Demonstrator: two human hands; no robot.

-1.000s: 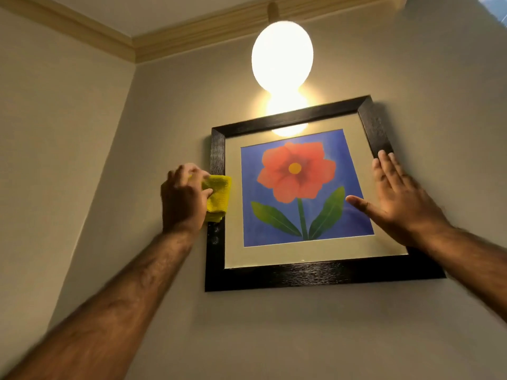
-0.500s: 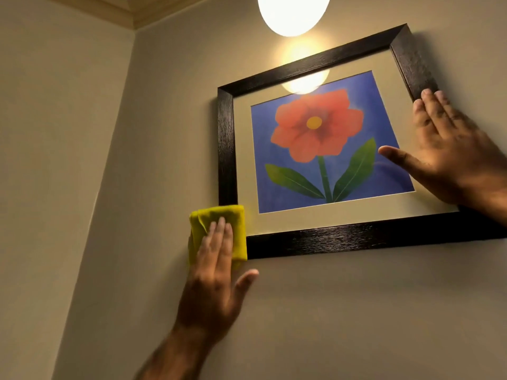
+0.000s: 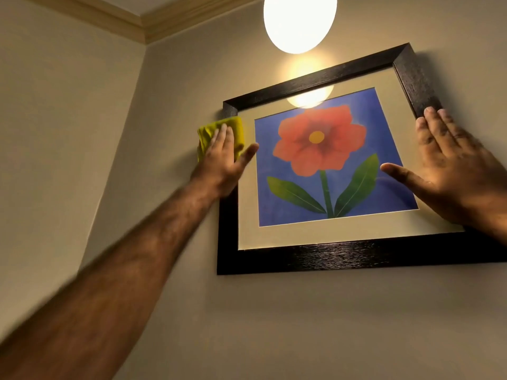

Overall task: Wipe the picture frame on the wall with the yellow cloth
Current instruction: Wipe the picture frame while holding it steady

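Observation:
A black picture frame (image 3: 323, 256) hangs on the beige wall, holding a cream mat and a print of a red flower on blue. My left hand (image 3: 223, 157) presses the folded yellow cloth (image 3: 216, 130) flat against the frame's left side, near the top left corner. The fingers lie over the cloth and hide its lower part. My right hand (image 3: 455, 171) rests flat on the frame's right side, fingers together pointing up, thumb spread over the glass, holding nothing.
A lit globe lamp (image 3: 300, 20) hangs just above the frame's top edge, and its glare reflects in the glass. The wall corner (image 3: 137, 105) lies to the left under a cream cornice (image 3: 142, 23). Bare wall stretches below the frame.
My left hand slid the cloth down the frame's left side to the bottom corner, then back up near the top left corner. My right hand stayed flat on the right side.

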